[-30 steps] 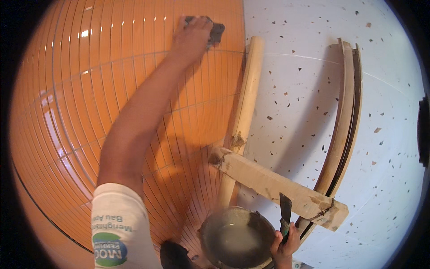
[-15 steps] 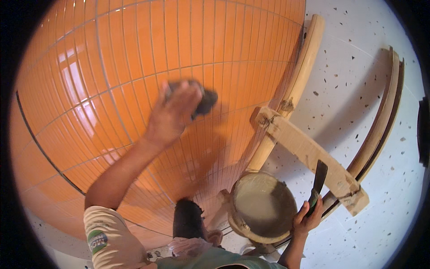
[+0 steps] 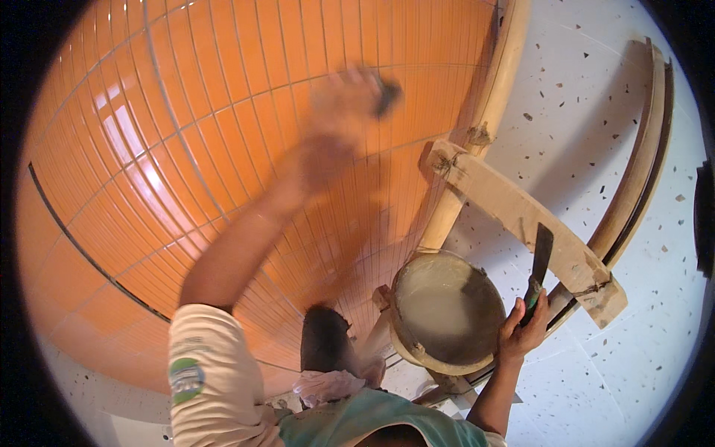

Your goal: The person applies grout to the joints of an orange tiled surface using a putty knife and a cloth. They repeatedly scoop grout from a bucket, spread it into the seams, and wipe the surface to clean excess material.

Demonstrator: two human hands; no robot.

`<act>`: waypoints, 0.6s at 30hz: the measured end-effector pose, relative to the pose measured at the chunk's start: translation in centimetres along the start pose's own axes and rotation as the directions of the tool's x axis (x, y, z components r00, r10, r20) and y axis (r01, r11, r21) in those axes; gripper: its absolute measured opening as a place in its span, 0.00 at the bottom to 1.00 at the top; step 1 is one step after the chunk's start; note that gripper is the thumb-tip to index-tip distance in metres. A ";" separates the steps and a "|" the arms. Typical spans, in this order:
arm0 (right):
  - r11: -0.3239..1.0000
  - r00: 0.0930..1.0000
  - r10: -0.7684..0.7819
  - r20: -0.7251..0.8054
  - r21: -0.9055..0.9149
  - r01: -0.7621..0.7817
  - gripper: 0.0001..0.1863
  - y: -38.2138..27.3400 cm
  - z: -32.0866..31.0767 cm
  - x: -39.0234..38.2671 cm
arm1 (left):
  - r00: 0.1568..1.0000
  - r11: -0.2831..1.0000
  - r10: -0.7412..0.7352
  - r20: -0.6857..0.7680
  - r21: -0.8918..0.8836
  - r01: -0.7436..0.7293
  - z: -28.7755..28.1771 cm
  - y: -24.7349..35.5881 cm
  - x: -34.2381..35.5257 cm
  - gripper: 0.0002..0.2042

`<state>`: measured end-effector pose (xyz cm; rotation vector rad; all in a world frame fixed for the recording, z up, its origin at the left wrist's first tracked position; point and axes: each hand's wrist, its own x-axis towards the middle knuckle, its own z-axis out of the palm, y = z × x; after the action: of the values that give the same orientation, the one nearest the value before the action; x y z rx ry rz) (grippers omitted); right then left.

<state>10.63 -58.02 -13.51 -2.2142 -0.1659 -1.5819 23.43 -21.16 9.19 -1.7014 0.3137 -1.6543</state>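
Observation:
My left hand point(image 3: 346, 104), smeared by motion, is on a dark pad or cloth point(image 3: 386, 97) against the glossy orange tiled wall point(image 3: 216, 141) at upper middle. My right hand point(image 3: 525, 331) grips a putty knife point(image 3: 542, 253) with a dark blade and greenish handle, held upright beside a round bucket point(image 3: 402, 283) of cloudy grey liquid. A flat wooden crosspiece point(image 3: 503, 197) tied to a light pole point(image 3: 497, 89) and a curved rail point(image 3: 633, 171) lies behind the knife.
A white speckled tile surface point(image 3: 573, 97) runs down the right side behind the wood. My leg in dark clothing point(image 3: 324, 343) shows at the bottom middle, left of the bucket. A dark strip point(image 3: 97, 264) crosses the lower left of the orange tiles.
My left hand with the dark pad moved down the tiles, then back upward and right. The view has shifted, and my right hand with the knife sits higher and further right in the picture.

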 end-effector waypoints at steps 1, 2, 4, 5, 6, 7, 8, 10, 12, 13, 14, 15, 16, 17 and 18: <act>1.000 1.000 0.004 -0.005 -0.007 -0.004 0.23 0.1 -0.2 -0.1 | 0.967 0.980 -0.002 0.256 -0.190 0.053 -0.3 5.2 -3.1 0.14; 1.000 1.000 0.010 -0.010 0.000 -0.010 0.23 0.2 -0.2 -0.1 | 0.849 0.813 0.097 0.519 -0.534 0.233 -1.0 8.8 -6.4 0.16; 0.997 0.999 -0.010 -0.034 0.074 0.012 0.23 -0.1 0.3 0.0 | 0.826 0.755 0.276 0.492 -0.642 0.130 -2.1 12.5 -16.4 0.21; 0.995 1.000 -0.009 -0.026 0.099 0.011 0.23 -0.3 0.6 0.0 | 0.825 0.800 0.352 0.442 -0.599 -0.020 -2.6 13.3 -18.8 0.23; 0.994 1.000 -0.009 -0.019 0.107 0.011 0.23 -0.3 0.5 0.1 | 0.838 0.809 0.339 0.427 -0.587 -0.029 -2.3 13.4 -18.0 0.23; 0.993 1.000 -0.010 -0.007 0.114 0.011 0.24 -0.1 0.3 0.0 | 0.850 0.816 0.328 0.412 -0.577 -0.035 -2.0 13.1 -16.3 0.23; 0.992 0.999 0.013 0.043 0.128 -0.019 0.21 0.1 0.1 -0.2 | 0.856 0.827 0.312 0.413 -0.561 -0.031 -1.9 12.3 -14.6 0.22; 0.995 1.000 0.008 0.009 0.096 -0.009 0.21 0.3 -0.1 -0.2 | 0.966 0.942 0.058 0.251 -0.333 0.030 0.6 11.3 -7.5 0.22; 0.998 1.000 0.003 -0.012 0.061 -0.002 0.21 0.4 -0.3 -0.3 | 0.974 0.907 -0.017 0.224 -0.406 0.110 0.5 8.9 -1.4 0.22; 0.999 1.000 -0.004 -0.016 0.043 0.005 0.21 0.2 -0.3 -0.2 | 0.969 0.903 -0.022 0.247 -0.411 0.125 0.8 9.6 -1.7 0.22; 1.000 1.000 -0.010 -0.022 0.025 0.010 0.21 0.0 -0.2 -0.1 | 0.963 0.899 -0.024 0.268 -0.416 0.138 1.7 10.5 -2.5 0.22; 1.000 1.000 -0.010 -0.020 0.026 0.011 0.21 0.1 -0.1 -0.1 | 0.959 0.890 -0.024 0.283 -0.430 0.149 2.8 11.8 -3.5 0.22; 1.000 1.000 -0.003 -0.021 0.024 0.004 0.21 0.2 -0.1 -0.2 | 0.938 0.873 0.102 0.332 -0.482 0.076 2.6 13.4 -5.4 0.21; 1.000 1.000 -0.003 -0.015 0.017 0.003 0.21 0.4 -0.4 -0.4 | 0.900 0.841 0.224 0.375 -0.541 0.016 1.4 15.6 -8.8 0.21; 0.998 1.000 0.017 0.006 0.061 -0.017 0.21 0.5 -0.5 -0.7 | 0.867 0.782 0.248 0.433 -0.617 0.085 0.3 18.3 -13.9 0.22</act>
<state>10.14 -58.61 -14.14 -2.1680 -0.1936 -1.5420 27.33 -25.14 -13.07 -2.4900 0.7307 -1.0210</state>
